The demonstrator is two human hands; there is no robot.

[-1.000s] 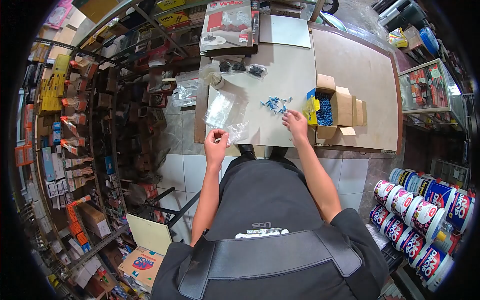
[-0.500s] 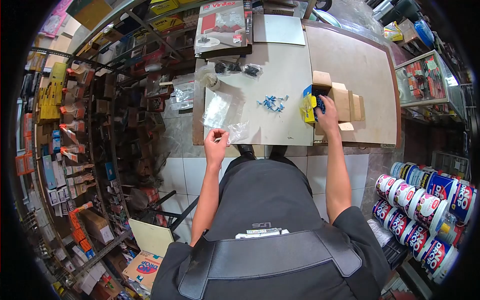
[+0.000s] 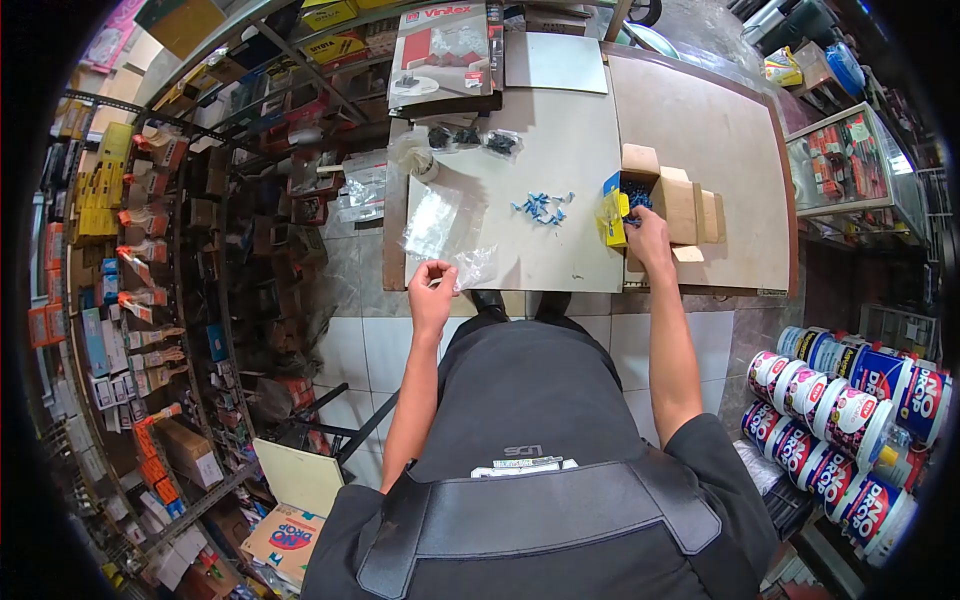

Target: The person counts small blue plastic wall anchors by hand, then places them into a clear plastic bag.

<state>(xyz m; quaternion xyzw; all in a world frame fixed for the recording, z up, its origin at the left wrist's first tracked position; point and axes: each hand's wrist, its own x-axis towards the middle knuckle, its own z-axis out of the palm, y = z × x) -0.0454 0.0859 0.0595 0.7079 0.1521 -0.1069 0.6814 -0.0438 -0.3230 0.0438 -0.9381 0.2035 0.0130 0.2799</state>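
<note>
Here, open box (image 3: pixel 681 204), blue pieces (image 3: pixel 637 196) inside, hands (image 3: pixel 649 240) at box and bag (image 3: pixel 476 266)

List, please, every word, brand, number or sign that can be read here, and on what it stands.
"Vinilex": large picture-covered pack
"NO DROP": buckets at right
"NO DROP": carton at lower left
Too small or blurred: open box, yellow boxes, logo on black garment, shelf packets.
</note>
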